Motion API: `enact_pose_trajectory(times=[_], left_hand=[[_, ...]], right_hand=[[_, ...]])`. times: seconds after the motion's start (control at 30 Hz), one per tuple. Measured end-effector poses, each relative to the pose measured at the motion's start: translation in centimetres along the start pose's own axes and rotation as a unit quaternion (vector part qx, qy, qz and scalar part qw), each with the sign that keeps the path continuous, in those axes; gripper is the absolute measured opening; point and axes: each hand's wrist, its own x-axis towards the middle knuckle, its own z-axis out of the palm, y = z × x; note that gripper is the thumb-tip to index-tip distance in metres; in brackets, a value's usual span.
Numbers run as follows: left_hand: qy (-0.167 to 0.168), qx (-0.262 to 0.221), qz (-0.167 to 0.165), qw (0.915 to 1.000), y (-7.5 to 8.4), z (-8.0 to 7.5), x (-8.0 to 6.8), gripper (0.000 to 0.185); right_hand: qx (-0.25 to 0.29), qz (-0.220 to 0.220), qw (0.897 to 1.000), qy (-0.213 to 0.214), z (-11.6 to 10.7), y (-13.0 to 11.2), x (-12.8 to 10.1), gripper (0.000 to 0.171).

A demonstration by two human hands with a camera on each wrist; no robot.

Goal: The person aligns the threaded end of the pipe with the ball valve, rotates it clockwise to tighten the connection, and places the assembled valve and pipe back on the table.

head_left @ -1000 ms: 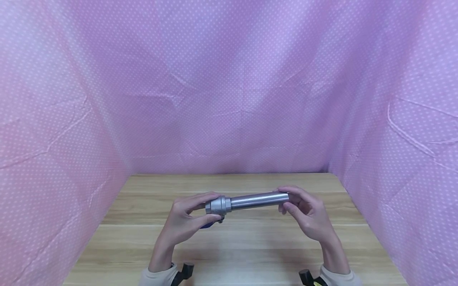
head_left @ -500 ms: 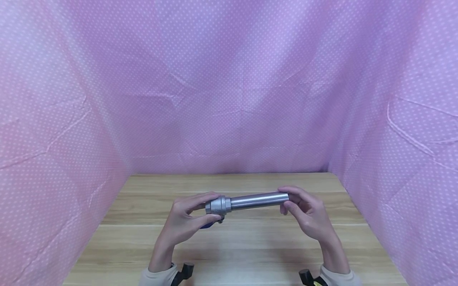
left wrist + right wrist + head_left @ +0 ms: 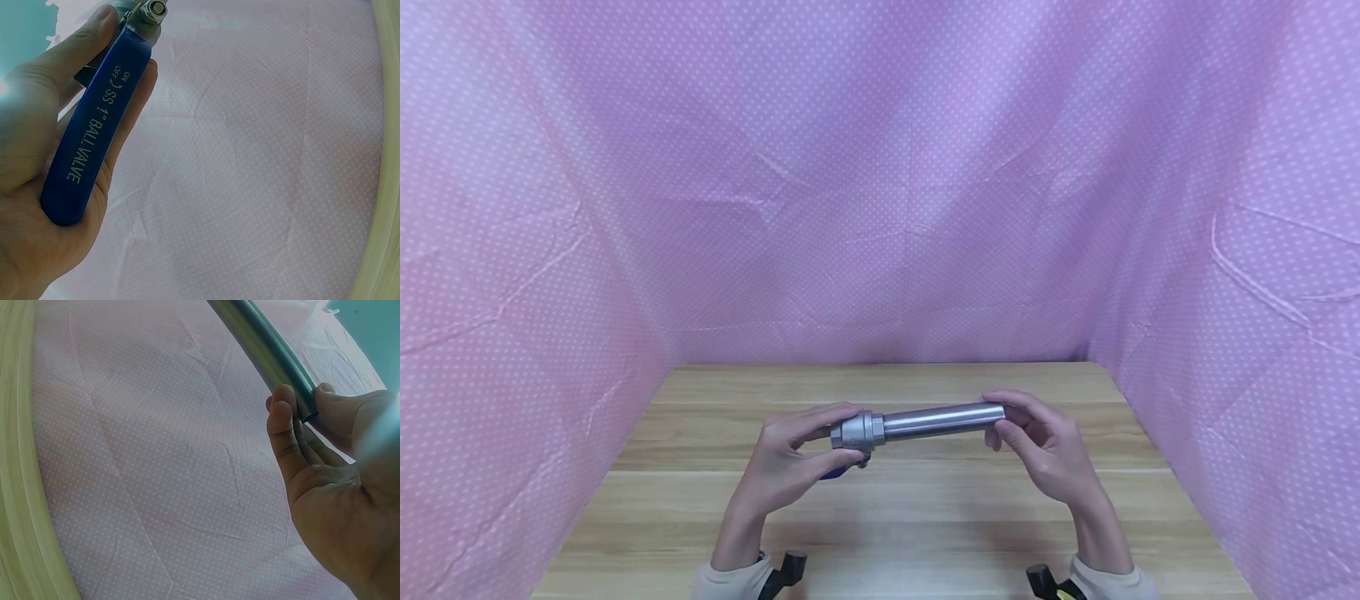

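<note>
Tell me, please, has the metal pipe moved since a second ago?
No: the metal pipe lies level above the same table plank seam, in both hands.

Valve [image 3: 853,431] left, pipe [image 3: 942,420] right, above the table [image 3: 925,517].

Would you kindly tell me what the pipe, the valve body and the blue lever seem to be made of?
The straight grey pipe looks like brushed steel, with a soft sheen. The chunky grey valve body seems cast metal, duller. The blue valve lever appears plastic-coated, smooth; its print reads "SS".
</note>
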Motion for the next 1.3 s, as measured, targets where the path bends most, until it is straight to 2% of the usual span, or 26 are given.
enact_pose_trajectory(times=[0.33,0.57,0.87,1.3], left_hand=[[-0.001,-0.002,-0.002,1.0,-0.01,-0.08,-0.02,0.056],[0.001,-0.003,0.0,1.0,-0.01,-0.08,-0.09,0.056],[0.002,-0.002,-0.001,1.0,0.09,-0.08,-0.1,0.056],[0.001,-0.007,-0.001,1.0,0.05,-0.08,-0.13,0.056]], right_hand=[[0.011,0.005,1.0,0.002,0.07,-0.2,0.05,0.052],[0.005,-0.007,1.0,0.0,0.1,-0.17,0.15,0.048],[-0.012,0.005,1.0,-0.001,0.01,-0.04,-0.15,0.048],[0.0,0.0,1.0,-0.003,0.05,0.02,-0.05,0.044]])
